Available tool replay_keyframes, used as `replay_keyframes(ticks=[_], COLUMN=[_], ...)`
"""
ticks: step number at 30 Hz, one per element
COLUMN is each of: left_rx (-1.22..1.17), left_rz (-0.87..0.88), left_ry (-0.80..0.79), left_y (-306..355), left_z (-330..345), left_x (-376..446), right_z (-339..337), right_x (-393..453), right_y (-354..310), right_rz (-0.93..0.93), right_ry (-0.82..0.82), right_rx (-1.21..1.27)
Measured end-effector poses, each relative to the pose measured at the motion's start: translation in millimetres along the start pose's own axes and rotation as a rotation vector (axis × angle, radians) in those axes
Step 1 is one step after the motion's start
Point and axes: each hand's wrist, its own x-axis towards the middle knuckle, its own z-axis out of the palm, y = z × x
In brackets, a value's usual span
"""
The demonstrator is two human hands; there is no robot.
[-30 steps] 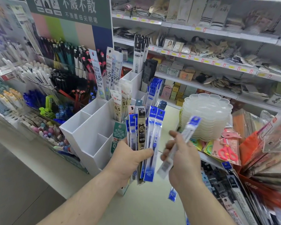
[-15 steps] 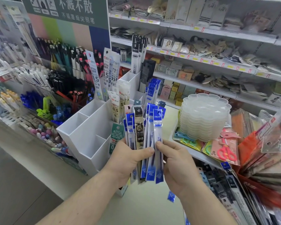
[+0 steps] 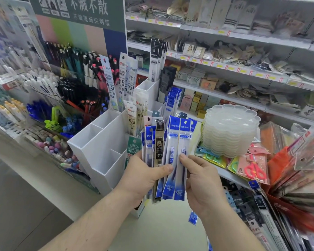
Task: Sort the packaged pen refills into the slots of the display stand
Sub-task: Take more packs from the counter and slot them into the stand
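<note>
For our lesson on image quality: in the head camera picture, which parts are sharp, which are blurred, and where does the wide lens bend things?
Head view: the refill packets held by the left hand and right hand are sharp, print legible; the far left pens and right-edge packets smear; shelf edges slant and bow from wide-angle distortion; lighting is even, without harsh shadows.

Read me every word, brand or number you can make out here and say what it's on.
"不溅不散" on the green sign
"deli" on the blue refill pack
"10125" on the black refill pack
"0.5" on the refill pack in the stand
"DANCE" on a shelf packet
Shelf price tags: blurred.
</note>
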Motion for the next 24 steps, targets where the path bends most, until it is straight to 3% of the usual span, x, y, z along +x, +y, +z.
replay_keyframes(ticks=[11, 14, 18, 24], left_rx=[0.093, 0.113, 0.156, 0.245], left_rz=[0.065, 0.045, -0.008, -0.040], left_ry=[-0.043, -0.061, -0.059, -0.070], left_y=[2.2, 6.4, 17.0, 27.9], left_z=[-1.2, -4.7, -10.3, -14.0], left_x=[0.6, 0.3, 1.5, 1.6], right_z=[16.5, 13.5, 4.4, 7.7], right_x=[2.9, 3.3, 8.3, 12.1], right_y=[6.6, 4.1, -2.0, -9.1], right_rz=[0.048, 0.054, 0.025, -0.027], right_ry=[-0.163, -0.219, -0.220, -0.252], right_rx=[0.219, 0.128, -0.172, -0.310])
